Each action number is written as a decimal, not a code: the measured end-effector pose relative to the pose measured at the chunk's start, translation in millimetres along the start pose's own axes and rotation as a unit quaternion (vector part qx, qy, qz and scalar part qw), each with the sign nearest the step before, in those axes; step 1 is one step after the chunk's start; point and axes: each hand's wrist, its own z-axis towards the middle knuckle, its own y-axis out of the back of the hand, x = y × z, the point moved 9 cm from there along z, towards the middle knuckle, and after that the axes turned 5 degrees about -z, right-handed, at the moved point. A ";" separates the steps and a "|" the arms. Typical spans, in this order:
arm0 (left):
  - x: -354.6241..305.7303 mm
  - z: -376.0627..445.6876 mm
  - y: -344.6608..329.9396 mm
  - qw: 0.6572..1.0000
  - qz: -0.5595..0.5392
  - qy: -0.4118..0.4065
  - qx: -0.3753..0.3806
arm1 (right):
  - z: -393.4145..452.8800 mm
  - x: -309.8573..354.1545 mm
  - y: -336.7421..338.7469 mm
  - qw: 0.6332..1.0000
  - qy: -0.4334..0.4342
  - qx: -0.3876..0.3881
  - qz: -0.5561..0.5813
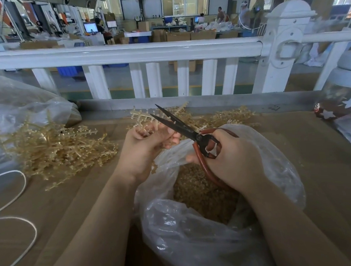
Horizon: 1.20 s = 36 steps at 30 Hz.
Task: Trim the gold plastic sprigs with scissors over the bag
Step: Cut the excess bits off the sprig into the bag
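Observation:
My left hand point(144, 148) grips a gold plastic sprig point(141, 116) that sticks up and away from the fingers. My right hand point(233, 159) holds scissors point(182, 126) with black blades and red-brown loop handles; the blades stand apart, their points just right of the sprig. Both hands hover above a clear plastic bag point(200, 246) whose open mouth shows a heap of gold trimmings point(204, 195). A large pile of gold sprigs point(54, 150) lies on the table to the left, and more sprigs point(232, 115) lie behind the bag.
The brown cardboard-covered table point(319, 163) ends at a white railing point(122, 53). Another clear bag point(11, 108) sits at far left, a white cord point(14, 229) loops at left front, and a jar with white stars point(342, 98) stands at right.

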 end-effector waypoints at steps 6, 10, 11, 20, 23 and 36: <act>1.6 0.4 -0.4 1.000 -0.018 0.009 0.015 | -0.7 3.8 3.7 1.000 0.009 -0.002 0.005; 3.5 1.6 2.9 1.000 -0.011 0.010 0.011 | -0.1 3.6 2.4 1.000 0.015 0.007 0.012; 3.8 1.7 3.6 1.000 -0.008 0.011 0.013 | -0.2 3.8 2.1 1.000 0.015 0.008 0.012; 3.6 0.4 -1.1 0.998 0.043 0.001 0.041 | -0.9 5.0 -3.0 0.999 0.011 0.030 0.027; 4.7 0.2 -2.0 0.998 0.048 0.006 0.043 | -1.2 5.6 -3.6 0.999 0.012 0.034 0.029; 5.2 -0.8 5.6 0.999 -0.014 0.025 0.015 | -1.2 -3.5 -6.2 0.999 -0.019 0.041 0.030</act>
